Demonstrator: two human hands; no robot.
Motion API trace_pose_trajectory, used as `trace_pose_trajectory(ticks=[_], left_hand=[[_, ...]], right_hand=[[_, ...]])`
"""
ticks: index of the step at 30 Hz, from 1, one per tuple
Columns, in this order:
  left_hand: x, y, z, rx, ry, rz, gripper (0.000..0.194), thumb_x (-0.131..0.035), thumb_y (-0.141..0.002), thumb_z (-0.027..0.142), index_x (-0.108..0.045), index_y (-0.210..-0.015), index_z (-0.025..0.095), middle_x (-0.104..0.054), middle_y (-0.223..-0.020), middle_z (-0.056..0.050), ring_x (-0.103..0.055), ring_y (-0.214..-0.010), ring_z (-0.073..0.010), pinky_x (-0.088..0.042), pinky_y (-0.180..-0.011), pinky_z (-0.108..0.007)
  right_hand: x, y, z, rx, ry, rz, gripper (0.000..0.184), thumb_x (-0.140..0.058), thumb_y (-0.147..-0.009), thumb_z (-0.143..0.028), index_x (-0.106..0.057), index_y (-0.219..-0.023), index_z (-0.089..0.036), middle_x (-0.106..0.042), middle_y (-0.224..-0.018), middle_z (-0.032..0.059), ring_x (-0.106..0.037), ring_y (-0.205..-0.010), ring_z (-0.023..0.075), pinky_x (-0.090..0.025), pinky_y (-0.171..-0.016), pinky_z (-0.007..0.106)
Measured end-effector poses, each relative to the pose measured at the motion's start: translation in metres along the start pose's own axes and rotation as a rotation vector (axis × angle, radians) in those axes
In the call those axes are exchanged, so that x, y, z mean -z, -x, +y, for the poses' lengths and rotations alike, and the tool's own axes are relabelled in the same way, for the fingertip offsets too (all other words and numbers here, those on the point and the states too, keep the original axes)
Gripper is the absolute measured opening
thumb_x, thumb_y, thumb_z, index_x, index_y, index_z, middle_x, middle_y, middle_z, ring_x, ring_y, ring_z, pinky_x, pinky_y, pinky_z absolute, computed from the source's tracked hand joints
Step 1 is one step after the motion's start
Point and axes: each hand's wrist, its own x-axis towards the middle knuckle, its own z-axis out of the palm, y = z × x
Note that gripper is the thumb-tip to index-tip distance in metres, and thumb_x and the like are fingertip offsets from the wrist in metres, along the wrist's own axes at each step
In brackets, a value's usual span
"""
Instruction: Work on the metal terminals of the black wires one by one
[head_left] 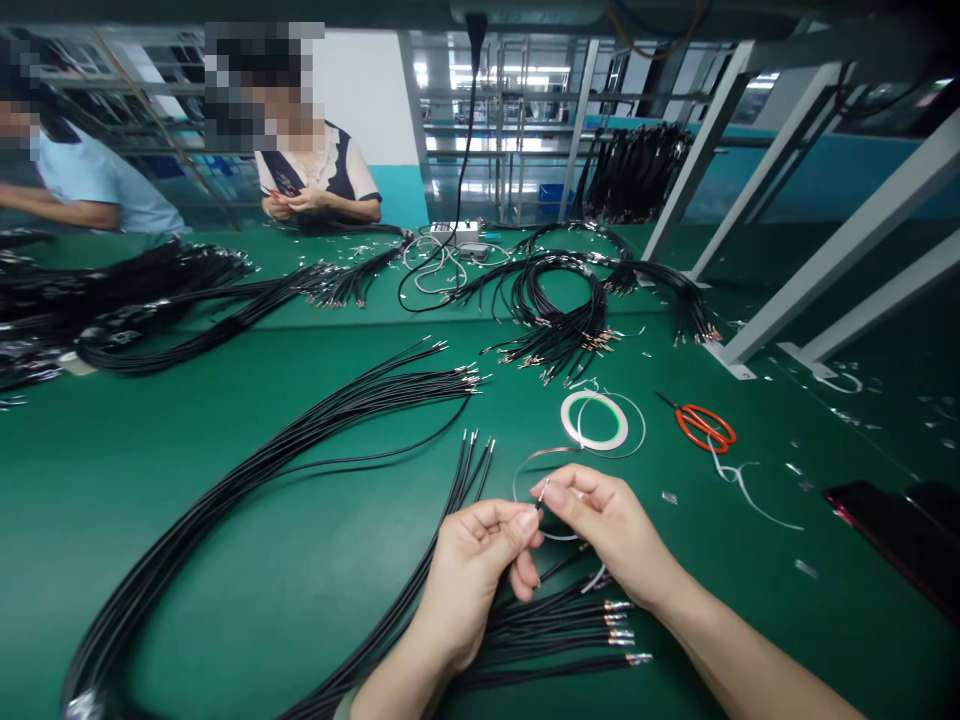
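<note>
Here, the left hand [469, 570] pinches a black wire [538, 506] just below its metal tip [544, 488], which slants up toward the right hand [611, 530], closed on it. A thin tape strip [529, 462] curves from there toward the tape roll [568, 420] beyond.

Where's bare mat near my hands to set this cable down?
Bare mat lies right of your right hand, before the dark device; another patch sits inside the black cable bundle's curve, left of your left hand. Crowded: under your hands, among cable ends.
</note>
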Motion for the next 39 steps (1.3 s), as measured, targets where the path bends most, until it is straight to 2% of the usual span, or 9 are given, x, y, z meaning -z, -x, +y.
trace_pose_trajectory(ticks=[8, 13, 17, 20, 23, 26, 28, 31, 39], left_hand=[[-0.001, -0.002, -0.001, -0.061, -0.164, -0.014, 0.027, -0.068, -0.082, 0.039, -0.065, -0.078, 0.013, -0.060, -0.053, 0.002, -0.050, -0.043, -0.0071, -0.040, -0.046, -0.017], [-0.001, -0.002, -0.012, -0.270, -0.655, 0.011, 0.023, -0.057, -0.089, 0.033, -0.070, -0.078, 0.017, -0.062, -0.078, -0.004, -0.059, -0.069, -0.0156, -0.045, -0.061, -0.025], [-0.002, 0.006, -0.030, -0.333, -1.063, -0.261, 0.016, -0.061, -0.078, 0.013, -0.075, -0.076, 0.021, -0.067, -0.075, -0.002, -0.063, -0.070, -0.0178, -0.043, -0.062, -0.025], [-0.004, 0.010, -0.034, -0.220, -1.025, -0.451, 0.014, -0.067, -0.070, 0.010, -0.076, -0.072, 0.021, -0.068, -0.067, 0.001, -0.061, -0.055, -0.0126, -0.041, -0.051, -0.020], [-0.004, 0.008, -0.026, -0.294, -0.909, -0.244, 0.009, -0.064, -0.080, 0.019, -0.073, -0.078, 0.020, -0.066, -0.072, -0.001, -0.061, -0.060, -0.0134, -0.044, -0.055, -0.021], [-0.001, 0.002, -0.015, -0.514, -0.732, 0.097, 0.016, -0.054, -0.091, 0.025, -0.069, -0.093, 0.020, -0.066, -0.087, -0.003, -0.062, -0.073, -0.0145, -0.048, -0.065, -0.023], [0.003, -0.001, -0.012, -0.633, -0.649, 0.231, 0.015, -0.057, -0.091, 0.025, -0.069, -0.099, 0.022, -0.064, -0.094, -0.004, -0.063, -0.081, -0.0147, -0.049, -0.069, -0.023], [0.006, -0.001, -0.012, -0.697, -0.616, 0.243, 0.019, -0.060, -0.090, 0.022, -0.069, -0.106, 0.025, -0.064, -0.097, -0.003, -0.063, -0.085, -0.0149, -0.051, -0.073, -0.023], [0.003, 0.000, -0.012, -0.639, -0.558, 0.218, 0.014, -0.067, -0.084, 0.022, -0.076, -0.095, 0.023, -0.067, -0.086, -0.004, -0.064, -0.078, -0.0166, -0.053, -0.067, -0.025]], right_hand=[[0.004, 0.000, 0.002, 0.007, 0.060, -0.003, 0.023, -0.066, -0.085, -0.040, -0.059, -0.082, -0.019, -0.052, -0.060, -0.0051, -0.045, -0.055, 0.0111, -0.034, -0.053, 0.024], [0.023, -0.004, -0.003, 0.084, 0.145, 0.107, 0.016, -0.052, -0.094, -0.035, -0.057, -0.101, -0.022, -0.053, -0.078, -0.0025, -0.047, -0.066, 0.0135, -0.038, -0.063, 0.026], [0.026, -0.006, -0.001, 0.142, 0.238, 0.146, 0.020, -0.040, -0.100, -0.035, -0.055, -0.101, -0.022, -0.055, -0.077, -0.0028, -0.044, -0.063, 0.0135, -0.039, -0.066, 0.028], [0.021, -0.005, 0.001, 0.141, 0.238, 0.092, 0.020, -0.038, -0.101, -0.037, -0.051, -0.106, -0.022, -0.063, -0.080, -0.0012, -0.046, -0.060, 0.0132, -0.040, -0.063, 0.028], [0.013, -0.001, 0.002, 0.093, 0.249, 0.055, 0.022, -0.040, -0.100, -0.039, -0.053, -0.098, -0.021, -0.069, -0.083, 0.0012, -0.049, -0.055, 0.0118, -0.040, -0.058, 0.026], [0.005, 0.004, 0.003, 0.065, 0.272, 0.028, 0.024, -0.044, -0.099, -0.041, -0.056, -0.094, -0.020, -0.070, -0.083, 0.0021, -0.054, -0.055, 0.0117, -0.041, -0.055, 0.025], [0.001, 0.007, 0.002, 0.059, 0.279, 0.008, 0.025, -0.045, -0.098, -0.041, -0.057, -0.094, -0.020, -0.070, -0.083, 0.0027, -0.057, -0.057, 0.0121, -0.042, -0.055, 0.025], [-0.004, 0.011, 0.001, 0.072, 0.301, -0.015, 0.023, -0.046, -0.098, -0.039, -0.058, -0.094, -0.020, -0.069, -0.085, 0.0030, -0.060, -0.061, 0.0126, -0.045, -0.057, 0.024], [-0.010, 0.018, -0.006, 0.106, 0.381, -0.042, 0.019, -0.047, -0.098, -0.035, -0.057, -0.092, -0.019, -0.061, -0.071, 0.0001, -0.061, -0.063, 0.0145, -0.044, -0.054, 0.022]])
